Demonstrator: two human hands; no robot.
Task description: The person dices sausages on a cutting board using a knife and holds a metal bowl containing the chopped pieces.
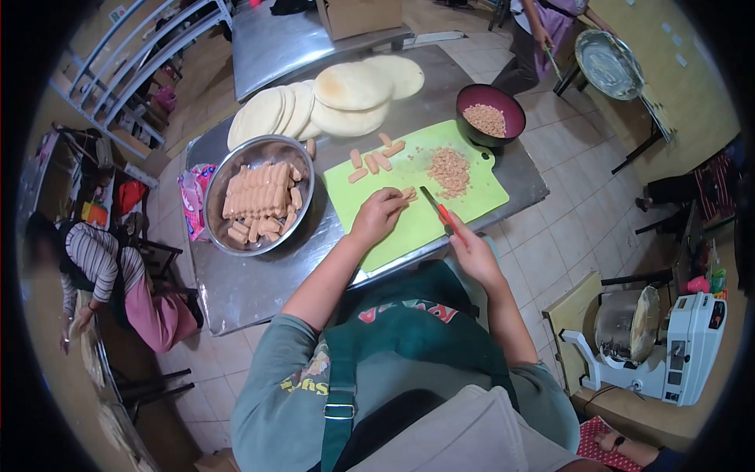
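Note:
A light green cutting board (pixel 429 224) lies on the metal table before me. My left hand (pixel 379 212) is closed, its fingertips pressing a short pinkish sausage (pixel 408 193) onto the board. Wrapped around the red handle of a knife (pixel 439 207) is my right hand (pixel 470 250); the blade points at the sausage, just to its right. A pile of chopped sausage (pixel 451 171) lies on the board's right half. Several whole sausages (pixel 381 161) are scattered near its far left edge. To the left stands a metal bowl (pixel 307 216) of stacked sausages.
Round flatbreads (pixel 352 85) lie at the table's far side. A dark red bowl (pixel 515 118) of chopped sausage stands at the board's far right corner. A person (pixel 102 267) works at the left, another person (pixel 543 31) at the far right. A stand mixer (pixel 684 346) stands right.

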